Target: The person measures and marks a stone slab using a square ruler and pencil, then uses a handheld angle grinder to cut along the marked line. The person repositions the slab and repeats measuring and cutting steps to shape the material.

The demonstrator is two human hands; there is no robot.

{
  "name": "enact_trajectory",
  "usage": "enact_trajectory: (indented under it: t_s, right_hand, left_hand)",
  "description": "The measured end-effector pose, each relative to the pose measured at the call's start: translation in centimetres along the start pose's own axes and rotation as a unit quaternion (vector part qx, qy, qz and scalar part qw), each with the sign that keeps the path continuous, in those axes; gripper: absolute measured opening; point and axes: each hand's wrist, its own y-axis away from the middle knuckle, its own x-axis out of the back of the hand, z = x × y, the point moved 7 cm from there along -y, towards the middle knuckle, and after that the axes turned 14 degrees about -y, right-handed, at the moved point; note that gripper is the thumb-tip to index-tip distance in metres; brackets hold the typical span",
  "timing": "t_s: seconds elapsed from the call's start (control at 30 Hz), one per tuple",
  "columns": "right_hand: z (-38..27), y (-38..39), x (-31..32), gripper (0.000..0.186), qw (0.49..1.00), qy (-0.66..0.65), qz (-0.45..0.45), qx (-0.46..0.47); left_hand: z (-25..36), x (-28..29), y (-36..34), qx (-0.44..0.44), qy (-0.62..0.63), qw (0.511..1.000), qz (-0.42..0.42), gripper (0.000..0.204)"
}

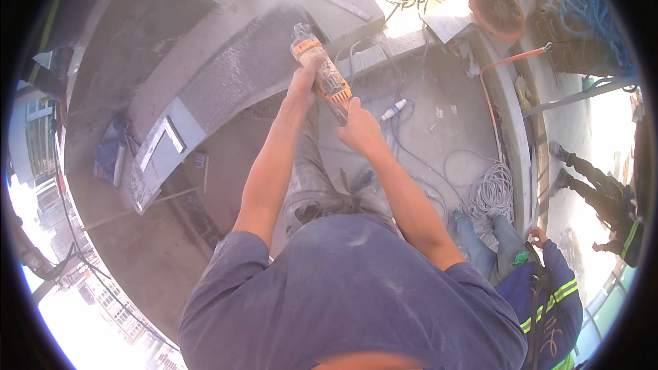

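An orange and grey angle grinder, coated in dust, points away from me at a curved grey surface. Around the middle of its body wraps my left hand. My right hand is closed on its rear handle, nearer to me. The grinder's head is at the dark, worked strip of the surface, with pale dust hanging just beyond it. The disc itself I cannot make out.
A blue and white plug connector lies on the floor right of the grinder, near a coiled grey cable. Left is a board with a flat tool. An orange fan stands far right; a person is behind right.
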Motion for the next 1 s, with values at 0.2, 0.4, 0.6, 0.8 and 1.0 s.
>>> enact_trajectory:
  t_s: [0.2,0.4,0.6,0.8,1.0]
  right_hand:
    - [0.8,1.9,0.1,0.051,1.000,0.008,0.009,0.002]
    - [1.1,1.1,0.0,0.051,1.000,0.009,0.013,0.019]
    - [0.2,-1.4,-0.6,0.047,0.999,0.004,0.019,0.047]
    - [0.3,-2.6,-0.6,0.047,0.999,0.013,0.020,0.036]
    - [1.2,-1.7,-0.7,0.050,1.000,0.003,0.005,0.012]
  left_hand:
    - [-0.5,-1.4,2.6,-0.028,0.002,1.000,-0.011,0.068]
    - [0.3,-1.6,2.7,-0.039,-0.021,0.999,0.008,0.069]
    - [0.5,0.2,-0.7,-0.018,-0.016,0.999,0.038,0.070]
    - [0.7,0.3,-2.1,-0.027,0.000,0.999,0.019,0.069]
    - [-0.1,0.4,-1.3,-0.016,-0.018,1.000,0.013,0.068]
